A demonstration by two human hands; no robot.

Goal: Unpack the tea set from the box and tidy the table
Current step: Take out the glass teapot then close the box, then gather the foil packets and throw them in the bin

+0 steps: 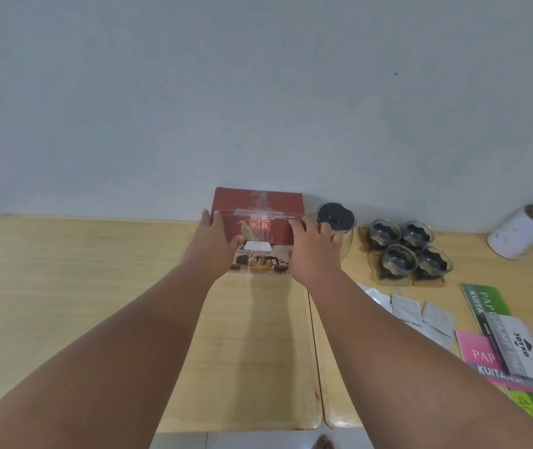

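Note:
A red tea set box [260, 218] with white characters and clear tape stands against the wall at the table's far edge. My left hand [214, 236] holds its left side, thumb on the front. My right hand [312, 241] holds its right side, fingers curled over the corner. Right of the box stands a glass teapot [338, 222] with a black lid, partly hidden by my right hand. Several glass cups [409, 251] with dark inserts sit on coasters further right.
A white tin [526, 231] with a gold lid lies tilted at the far right. Grey sachets [417, 311] and pink and green receipt books [504, 348] lie near the right front. The wooden table [80, 286] has a seam beside my right forearm.

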